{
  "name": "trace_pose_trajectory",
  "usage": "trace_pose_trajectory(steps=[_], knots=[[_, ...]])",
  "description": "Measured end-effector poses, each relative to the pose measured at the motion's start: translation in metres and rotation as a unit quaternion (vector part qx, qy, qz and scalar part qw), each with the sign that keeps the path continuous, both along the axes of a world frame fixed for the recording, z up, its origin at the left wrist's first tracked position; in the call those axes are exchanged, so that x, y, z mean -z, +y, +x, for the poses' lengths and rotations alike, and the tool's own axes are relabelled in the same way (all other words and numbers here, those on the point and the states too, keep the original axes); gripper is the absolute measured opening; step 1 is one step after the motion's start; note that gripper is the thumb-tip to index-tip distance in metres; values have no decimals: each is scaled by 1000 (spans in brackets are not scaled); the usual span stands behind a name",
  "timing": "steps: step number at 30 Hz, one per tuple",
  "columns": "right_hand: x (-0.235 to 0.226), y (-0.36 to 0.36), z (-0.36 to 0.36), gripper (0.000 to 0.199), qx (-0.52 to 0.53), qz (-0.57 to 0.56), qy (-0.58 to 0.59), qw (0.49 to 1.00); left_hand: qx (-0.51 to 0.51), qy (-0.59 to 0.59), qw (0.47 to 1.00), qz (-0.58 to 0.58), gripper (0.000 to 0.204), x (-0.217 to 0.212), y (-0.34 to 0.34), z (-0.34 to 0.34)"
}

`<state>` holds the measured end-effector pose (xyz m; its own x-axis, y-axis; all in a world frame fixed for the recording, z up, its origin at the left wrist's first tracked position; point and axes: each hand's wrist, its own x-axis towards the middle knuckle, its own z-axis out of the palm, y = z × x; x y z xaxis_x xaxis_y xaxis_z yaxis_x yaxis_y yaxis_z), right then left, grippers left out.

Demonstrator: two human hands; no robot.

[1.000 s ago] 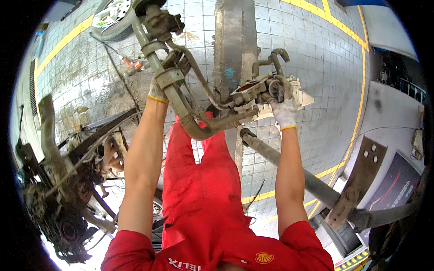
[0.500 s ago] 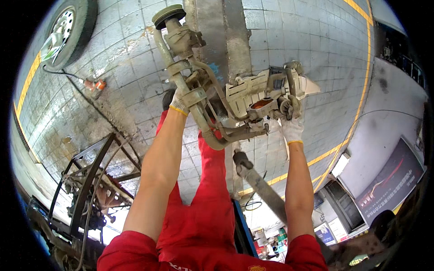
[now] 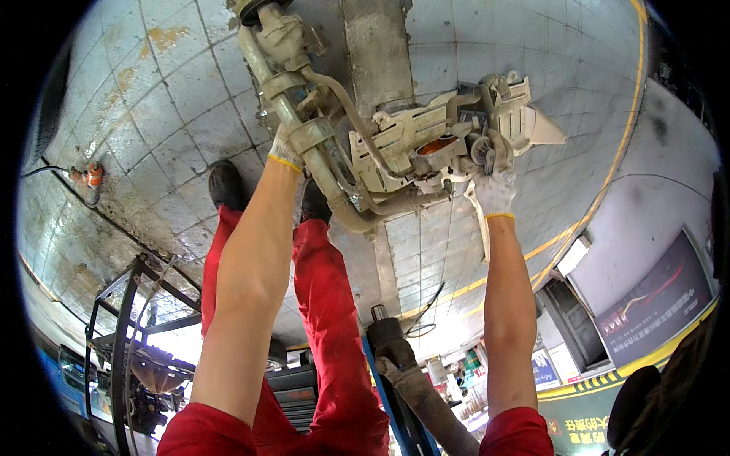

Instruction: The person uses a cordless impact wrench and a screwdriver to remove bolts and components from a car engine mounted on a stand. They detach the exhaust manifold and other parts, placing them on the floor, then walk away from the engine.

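Here, an orange-and-grey power tool [image 3: 93,176] lies just past nine o'clock on the grey tiled floor [image 3: 175,99]. At half past ten is the left hand [image 3: 283,149], in a white knit glove with a yellow cuff; its fingers vanish behind a metal tube, so I cannot tell how they sit. That main tube [image 3: 328,185] touches the glove on its three-o'clock side, long axis running from eleven to five; the left hand is nearer to it, the right well apart. The whole tubular metal assembly [image 3: 289,112] spans eleven to two o'clock, held between the hands: dusty grey-brown, with a dark round disc [image 3: 249,11] on top, a beige slotted shield [image 3: 414,121] and a rust-orange opening [image 3: 441,146]. Towards half past two, the similarly gloved right hand [image 3: 495,188] appears clamped on its rounded dark housing [image 3: 480,152].
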<state>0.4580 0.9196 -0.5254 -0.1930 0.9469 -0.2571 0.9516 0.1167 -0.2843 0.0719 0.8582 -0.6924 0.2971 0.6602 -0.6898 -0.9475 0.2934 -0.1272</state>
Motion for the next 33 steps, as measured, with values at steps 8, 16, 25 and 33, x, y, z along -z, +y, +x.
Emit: trace_pose_trajectory(steps=[8,16,25,33], knots=[[66,-10,31,85,84,-44,-109,990,-6,73,987,-142,32,-2,3,50],[97,-27,19,79,192,-128,-97,968,92,189,941,-265,53,16,-20,48],[77,-45,12,69,90,-234,-193,949,348,305,864,-198,58,-68,-72,18],[-41,-81,-169,80,207,-301,40,930,347,467,799,-151,36,-265,-201,-80]])
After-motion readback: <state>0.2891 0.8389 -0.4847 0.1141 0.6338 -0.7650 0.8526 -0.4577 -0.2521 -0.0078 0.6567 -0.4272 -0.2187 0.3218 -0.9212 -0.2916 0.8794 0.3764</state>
